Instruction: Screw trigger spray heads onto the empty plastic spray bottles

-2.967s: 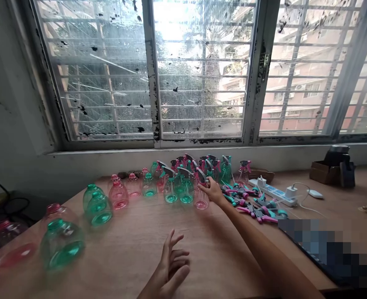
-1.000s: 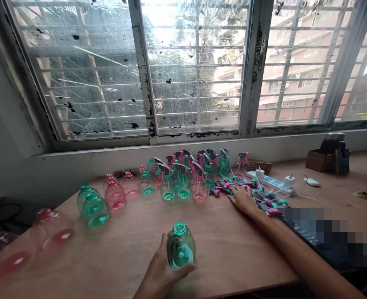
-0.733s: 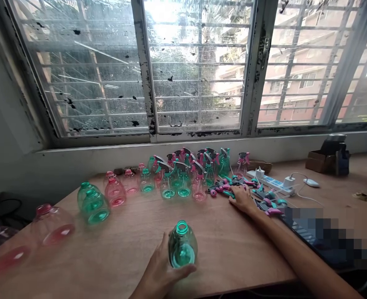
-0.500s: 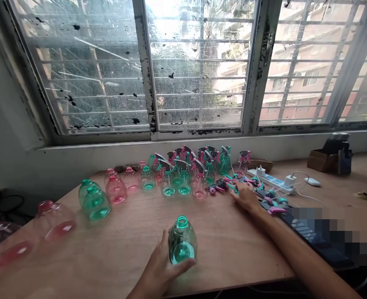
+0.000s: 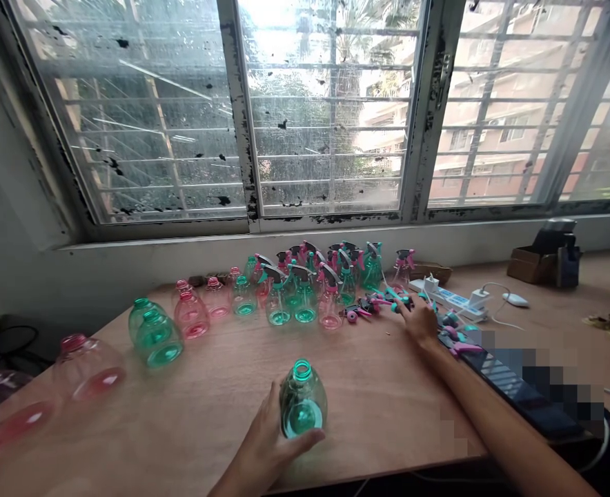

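My left hand (image 5: 266,442) is wrapped round a clear green plastic bottle (image 5: 303,407), which stands upright without a cap near the table's front edge. Its thumb lies across the front of the bottle. Further back on the right, my right hand (image 5: 419,321) is at a pile of trigger spray heads (image 5: 447,324) in pink, teal and black. Its fingers close on a teal and black spray head (image 5: 399,298), though the fingertips are partly hidden. Several green and pink bottles with spray heads fitted (image 5: 303,293) stand left of the pile.
Open-necked pink bottles (image 5: 191,314) and green bottles (image 5: 157,338) stand along the left. A white power strip (image 5: 453,300) with plugs and cables lies behind the spray heads. A dark flat device (image 5: 517,393), partly pixelated, lies beside my right forearm. A cardboard box (image 5: 533,264) is at the back right.
My right hand has shifted a little right at the pile, and a teal and black spray head now shows at its fingers. The left hand still holds the green bottle in the same place.
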The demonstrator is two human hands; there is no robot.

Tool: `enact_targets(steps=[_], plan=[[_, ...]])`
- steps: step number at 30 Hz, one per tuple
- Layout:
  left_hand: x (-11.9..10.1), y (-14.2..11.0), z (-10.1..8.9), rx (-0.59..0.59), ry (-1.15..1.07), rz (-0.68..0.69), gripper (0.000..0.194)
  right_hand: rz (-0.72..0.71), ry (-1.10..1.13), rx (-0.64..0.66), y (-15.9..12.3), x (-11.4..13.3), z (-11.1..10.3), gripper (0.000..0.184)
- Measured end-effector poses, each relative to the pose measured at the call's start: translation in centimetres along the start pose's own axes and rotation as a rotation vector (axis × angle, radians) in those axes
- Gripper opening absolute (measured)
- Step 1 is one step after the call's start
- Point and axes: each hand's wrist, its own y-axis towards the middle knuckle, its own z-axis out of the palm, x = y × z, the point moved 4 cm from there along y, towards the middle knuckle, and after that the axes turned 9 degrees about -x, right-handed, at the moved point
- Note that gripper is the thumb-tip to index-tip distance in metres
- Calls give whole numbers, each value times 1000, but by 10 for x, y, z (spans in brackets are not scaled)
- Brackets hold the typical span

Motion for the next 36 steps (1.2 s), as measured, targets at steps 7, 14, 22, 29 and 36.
enact_targets(steps=[7, 14, 22, 29, 36], plan=[[20, 3, 0, -84, -18, 46, 97, 185, 211, -291, 6, 33, -59, 53], [19, 2, -5, -186, 191, 226, 84, 366, 462, -256, -73, 41, -118, 42], [22, 6, -3, -151, 54, 97, 84, 271, 252, -67, -93, 31, -123, 53], [22, 7, -3, -90, -75, -33, 89, 37, 97, 122, -95, 42, -112, 63], [14, 8, -3, -59, -61, -46, 89, 43, 105, 172, -100, 47, -113, 55]])
